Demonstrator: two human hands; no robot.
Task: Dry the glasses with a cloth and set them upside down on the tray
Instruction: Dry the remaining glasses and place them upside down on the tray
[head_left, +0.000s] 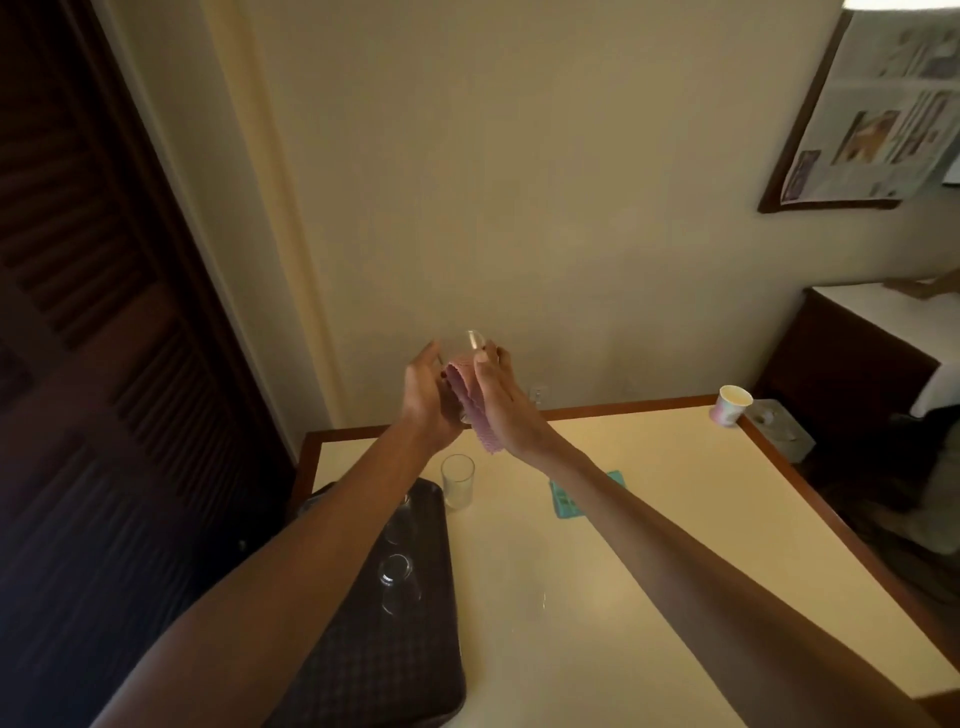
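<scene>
I hold a clear glass (470, 344) raised above the table's far edge. My left hand (428, 402) grips its side. My right hand (496, 400) presses a pink cloth (475, 410) against the glass, thumb up near the rim. The cloth hangs down between my palms. Another clear glass (457, 480) stands upright on the table, just beyond the dark tray (410, 670). On the tray an upside-down glass (397, 577) is visible, and another glass (395, 525) sits partly hidden behind my left forearm.
A teal cloth (569, 501) lies on the cream table (649, 519) under my right forearm. A paper cup (731, 406) stands at the far right corner. A dark louvred door is at the left, the wall close behind.
</scene>
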